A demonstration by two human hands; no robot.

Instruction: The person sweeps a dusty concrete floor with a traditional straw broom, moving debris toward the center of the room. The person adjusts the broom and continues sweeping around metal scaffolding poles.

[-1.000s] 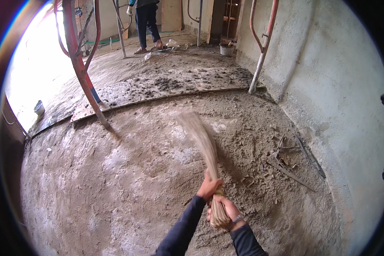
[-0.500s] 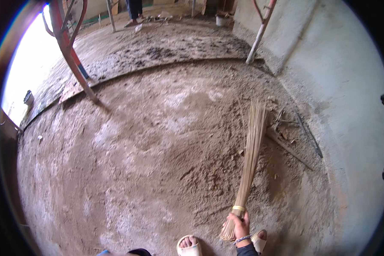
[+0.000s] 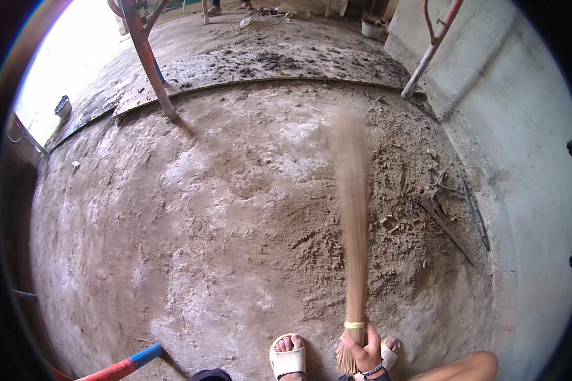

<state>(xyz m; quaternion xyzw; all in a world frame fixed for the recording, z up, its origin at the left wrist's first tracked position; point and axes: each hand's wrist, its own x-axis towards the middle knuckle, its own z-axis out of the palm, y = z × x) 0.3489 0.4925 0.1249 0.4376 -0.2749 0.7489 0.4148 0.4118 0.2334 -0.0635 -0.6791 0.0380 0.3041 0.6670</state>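
Observation:
My right hand (image 3: 365, 353), with a beaded bracelet at the wrist, is closed round the bound end of a stick broom (image 3: 356, 254). A yellow band circles the broom just beyond my fingers. Its long, thin bristles point away from me over the floor, and their far end is smeared by motion. Beside the bristles, to the right, lies a patch of loose soil and small chips (image 3: 394, 228). My left hand is out of the picture.
A wooden piece (image 3: 448, 225) and thin sticks lie near the grey wall (image 3: 534, 171) on the right. Rusty metal posts (image 3: 149, 63) stand ahead. A red and blue pole (image 3: 121, 364) reaches in at lower left. My sandalled feet (image 3: 288, 355) are close by. Farther off is a bucket (image 3: 372, 28).
The broom's far end has swung left, off the debris by the wall. The whole view has shifted, and the red and blue pole now shows at lower left.

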